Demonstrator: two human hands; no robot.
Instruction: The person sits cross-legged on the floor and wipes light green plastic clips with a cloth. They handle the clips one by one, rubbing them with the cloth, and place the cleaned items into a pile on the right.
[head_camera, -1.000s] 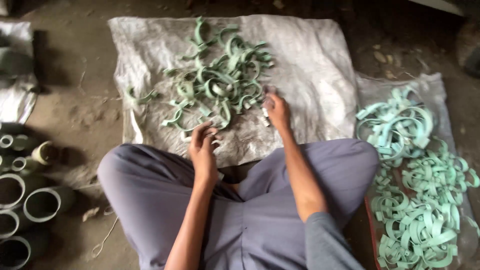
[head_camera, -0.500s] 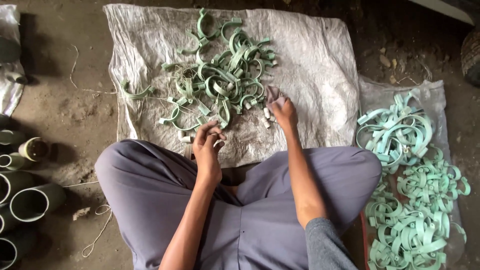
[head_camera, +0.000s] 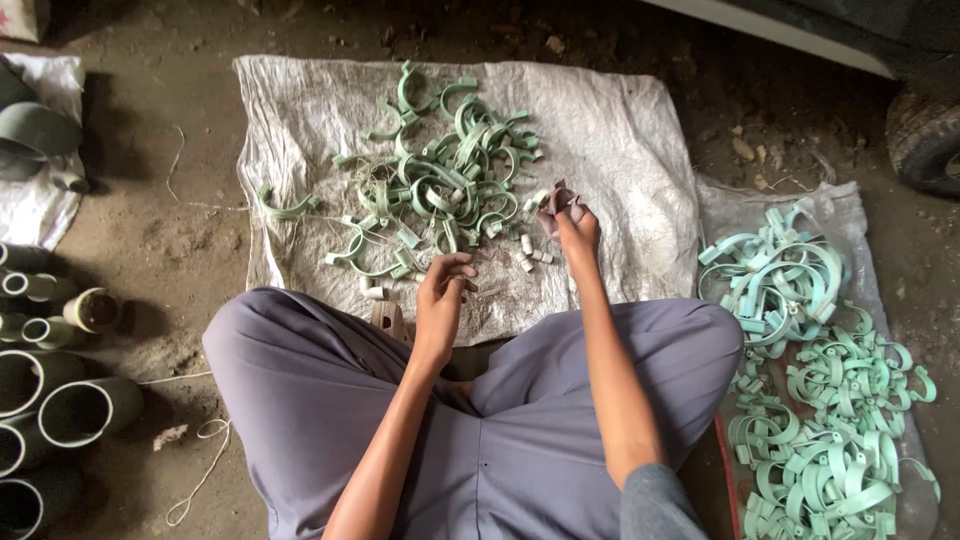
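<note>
On a dirt floor lies a grey woven sack (head_camera: 620, 140) heaped with pale green curved plastic clips (head_camera: 440, 185). The right hand (head_camera: 568, 222) pinches one small piece; the left hand (head_camera: 445, 290) hovers loosely curled, empty. The clips look light, springy; best gripped at their ends.

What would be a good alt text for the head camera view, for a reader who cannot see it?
A person sits cross-legged on the ground, right hand pinching a small piece and left hand hovering over a woven sack that holds a pile of green curved clips. More green clips lie heaped at the right, and pipe sections at the left.
</note>
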